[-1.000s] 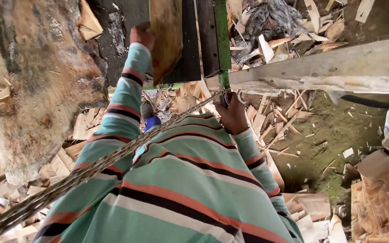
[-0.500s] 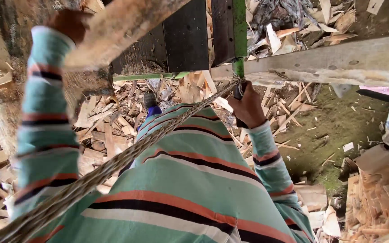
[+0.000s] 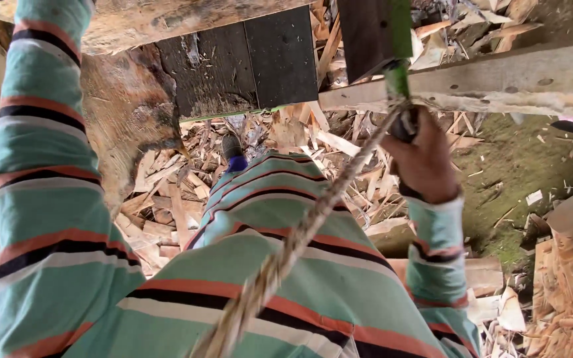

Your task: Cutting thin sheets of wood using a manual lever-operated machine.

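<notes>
Since the half-second-ago frame: left arm has gone higher, the left hand is now off the top edge of the head view, only the striped sleeve [image 3: 41, 166] shows. The pale timber plank [image 3: 167, 20] it was carrying now lies across the top of frame, above the dark board [image 3: 247, 63]. Right hand barely shifted relative to the rope.

Current state:
- Right hand [image 3: 426, 162]: grip closed around a dark handle just under the green post [image 3: 399, 40], right where the rope [image 3: 313, 225] meets it. Fingers wrapped, knuckles toward the camera. Whether it also pinches the rope itself I can't tell.
- Left hand: not in view, so its grip can't be told. Sleeve runs straight up toward the plank's left end.
- Rope: frayed, twisted, taut. Long axis runs diagonally from bottom centre up-right to the right hand, crossing in front of the striped shirt.
- Plank: long axis roughly horizontal, slightly tilted, left end nearest the left arm. Well apart from the right hand.
- Pale horizontal beam [image 3: 512, 79] runs off to the right, behind the right hand.

Key relation: rope end and handle sit at the right hand; plank is up and to the left, on the left arm's side. Right hand nearer the rope, left arm nearer the plank.

Ground below: wood offcuts and shavings [image 3: 167, 199], a shoe [image 3: 233, 149] among them, mossy floor [image 3: 518, 179] to the right.
</notes>
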